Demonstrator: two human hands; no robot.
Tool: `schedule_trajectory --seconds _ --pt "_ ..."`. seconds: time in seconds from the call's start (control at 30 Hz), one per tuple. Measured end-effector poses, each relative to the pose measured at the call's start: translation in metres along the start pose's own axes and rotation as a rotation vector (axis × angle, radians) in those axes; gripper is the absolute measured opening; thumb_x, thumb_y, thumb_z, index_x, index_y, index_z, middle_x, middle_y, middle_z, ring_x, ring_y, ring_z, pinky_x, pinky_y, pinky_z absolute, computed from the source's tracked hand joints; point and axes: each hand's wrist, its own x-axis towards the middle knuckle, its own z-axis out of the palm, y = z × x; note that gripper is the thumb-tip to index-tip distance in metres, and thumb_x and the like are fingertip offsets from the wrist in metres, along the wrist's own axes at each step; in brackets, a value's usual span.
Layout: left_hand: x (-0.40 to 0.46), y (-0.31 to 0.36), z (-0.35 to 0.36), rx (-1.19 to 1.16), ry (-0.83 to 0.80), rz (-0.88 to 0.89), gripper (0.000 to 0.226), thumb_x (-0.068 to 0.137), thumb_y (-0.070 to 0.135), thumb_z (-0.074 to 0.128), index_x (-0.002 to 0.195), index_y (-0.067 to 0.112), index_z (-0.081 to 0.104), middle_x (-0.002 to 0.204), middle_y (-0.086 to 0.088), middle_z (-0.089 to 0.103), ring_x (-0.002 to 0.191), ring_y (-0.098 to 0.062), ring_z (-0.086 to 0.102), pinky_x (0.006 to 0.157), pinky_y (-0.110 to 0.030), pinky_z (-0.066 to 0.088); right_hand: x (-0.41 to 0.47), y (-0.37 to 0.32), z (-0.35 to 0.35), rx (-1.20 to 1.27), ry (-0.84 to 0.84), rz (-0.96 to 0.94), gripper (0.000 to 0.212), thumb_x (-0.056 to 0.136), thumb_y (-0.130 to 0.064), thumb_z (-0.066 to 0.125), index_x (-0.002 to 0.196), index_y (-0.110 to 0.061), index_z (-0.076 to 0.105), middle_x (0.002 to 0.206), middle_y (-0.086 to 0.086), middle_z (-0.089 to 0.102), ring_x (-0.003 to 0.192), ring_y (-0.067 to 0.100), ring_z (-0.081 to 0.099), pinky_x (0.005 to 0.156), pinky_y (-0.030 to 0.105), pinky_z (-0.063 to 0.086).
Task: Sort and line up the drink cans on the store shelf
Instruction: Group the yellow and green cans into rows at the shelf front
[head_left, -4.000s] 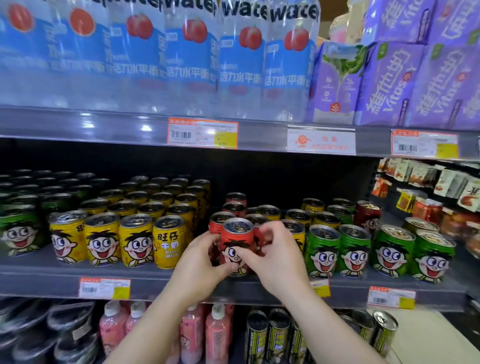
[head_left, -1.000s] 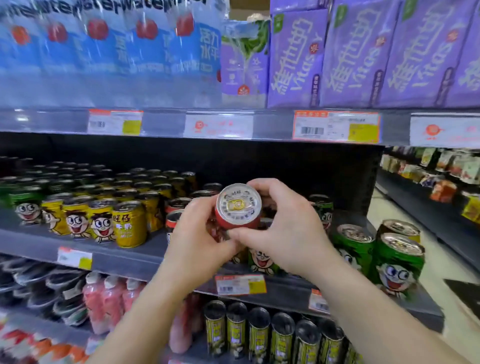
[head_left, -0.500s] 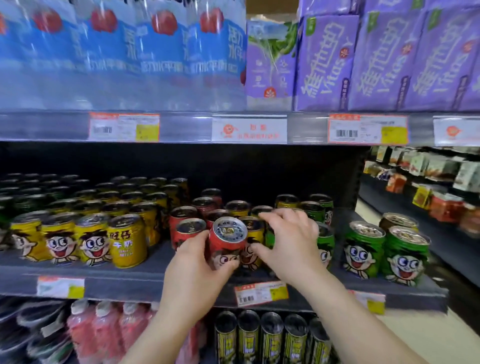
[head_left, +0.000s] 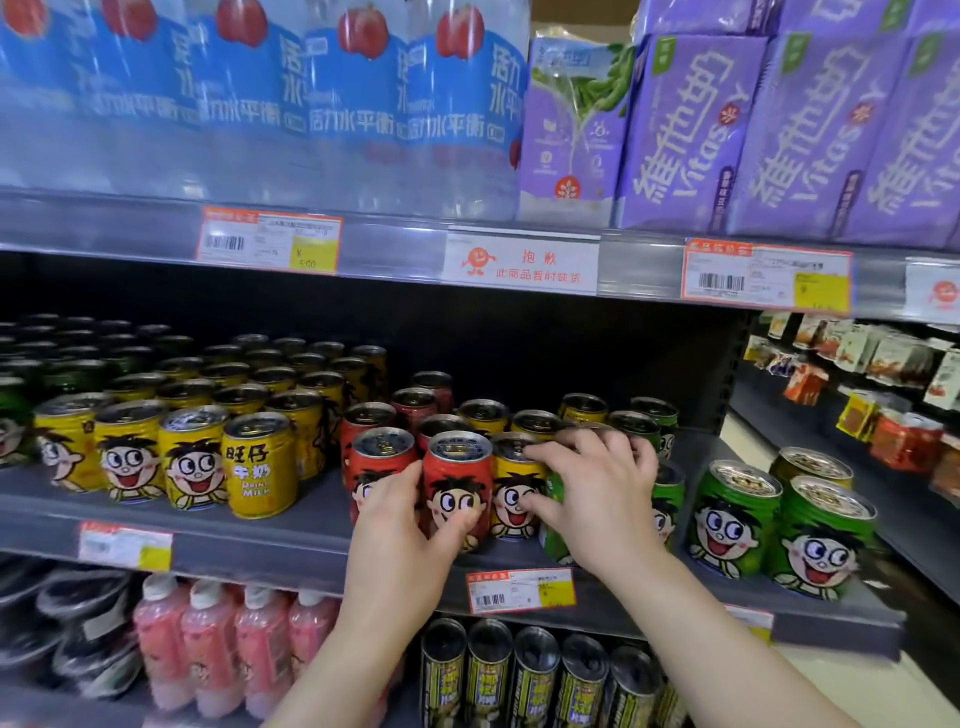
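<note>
Holding a red can at the front of the shelf, the left hand wraps round its lower part, thumb across the cartoon face and fingers tucked between this can and the red can to its left. The held can stands up straight, near the shelf's front edge.

Just beside it, the right hand is curled over a green can. Its thumb presses the front and its fingers bend over the top, so most of that can is hidden. Between the two hands stands a yellow can, touching the red one.

Below the hands, a price tag sticks on the shelf edge. Under that sit dark cans and pink bottles.

To the right, two big green cans stand well apart from the hands. To the left, a row of yellow cans faces forward.

Farther back, more red, yellow and green cans stand mixed together behind the hands, and many dark-topped cans fill the back left.

Up above, the next shelf holds blue water bottles and purple cartons, with a white sign on its edge.
</note>
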Motion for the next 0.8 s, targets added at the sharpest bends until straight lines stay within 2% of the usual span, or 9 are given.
schedule_trajectory --seconds 0.17,0.37,0.43,0.53,0.63,0.67,0.73,0.8 --pt "-0.004 0.005 0.003 0.023 0.008 0.000 0.053 0.080 0.044 0.068 0.127 0.024 0.053 0.109 0.011 0.057 0.106 -0.010 0.055 0.090 -0.039 0.051 0.002 0.008 -0.007 0.048 -0.078 -0.017 0.047 0.070 -0.054 0.072 0.115 -0.041 0.063 0.111 -0.008 0.063 0.110 0.025 0.048 0.098 0.041 0.013" --pt "-0.001 0.009 0.010 0.125 -0.041 -0.045 0.062 0.083 0.033 0.069 0.136 0.011 0.047 0.120 -0.005 0.060 0.112 -0.023 0.055 0.093 -0.042 0.049 0.000 0.020 -0.011 0.132 -0.098 -0.051 0.050 0.072 -0.054 0.069 0.120 -0.040 0.061 0.114 -0.010 0.062 0.111 0.022 0.046 0.093 0.039 0.024" --pt "-0.005 0.012 0.010 0.120 -0.003 -0.063 0.064 0.079 0.028 0.073 0.135 0.009 0.049 0.122 -0.008 0.059 0.113 -0.024 0.055 0.095 -0.042 0.048 -0.003 0.022 -0.013 0.168 -0.087 -0.056 0.054 0.073 -0.054 0.069 0.123 -0.037 0.059 0.116 -0.010 0.061 0.112 0.021 0.046 0.094 0.038 0.025" --pt "-0.015 0.023 0.011 0.111 0.077 0.052 0.060 0.072 0.019 0.080 0.126 0.007 0.057 0.114 -0.005 0.059 0.108 -0.014 0.051 0.092 -0.028 0.041 -0.017 0.030 -0.020 0.249 -0.041 -0.011 0.056 0.074 -0.058 0.066 0.125 -0.036 0.057 0.120 -0.012 0.057 0.116 0.015 0.043 0.096 0.032 0.020" --pt "-0.021 0.050 0.022 0.029 0.033 0.234 0.055 0.070 0.022 0.078 0.120 0.007 0.060 0.108 0.005 0.054 0.103 0.002 0.041 0.094 -0.005 0.030 -0.034 0.044 -0.031 0.242 0.002 0.042 0.052 0.076 -0.062 0.060 0.122 -0.038 0.057 0.119 -0.016 0.056 0.117 0.010 0.041 0.094 0.027 0.019" --pt "-0.021 0.059 0.028 -0.003 0.011 0.293 0.053 0.070 0.025 0.075 0.119 0.008 0.061 0.107 0.007 0.053 0.102 0.003 0.041 0.094 -0.003 0.028 -0.040 0.050 -0.037 0.240 0.026 0.075 0.050 0.076 -0.063 0.057 0.120 -0.038 0.058 0.117 -0.016 0.056 0.116 0.009 0.042 0.094 0.026 0.020" --pt "-0.022 0.078 0.044 -0.053 -0.045 0.373 0.052 0.073 0.031 0.073 0.119 0.011 0.061 0.108 0.010 0.053 0.103 0.001 0.044 0.095 -0.010 0.032 -0.052 0.070 -0.052 0.239 0.075 0.155 0.048 0.076 -0.064 0.051 0.116 -0.040 0.060 0.115 -0.019 0.057 0.114 0.007 0.043 0.094 0.027 0.024" --pt "-0.025 0.095 0.064 -0.066 -0.102 0.415 0.054 0.074 0.035 0.077 0.121 0.015 0.060 0.110 0.012 0.051 0.106 0.001 0.043 0.092 -0.015 0.035 -0.064 0.098 -0.069 0.229 0.127 0.223 0.043 0.077 -0.060 0.056 0.115 -0.040 0.059 0.113 -0.019 0.058 0.111 0.007 0.047 0.094 0.031 0.032"
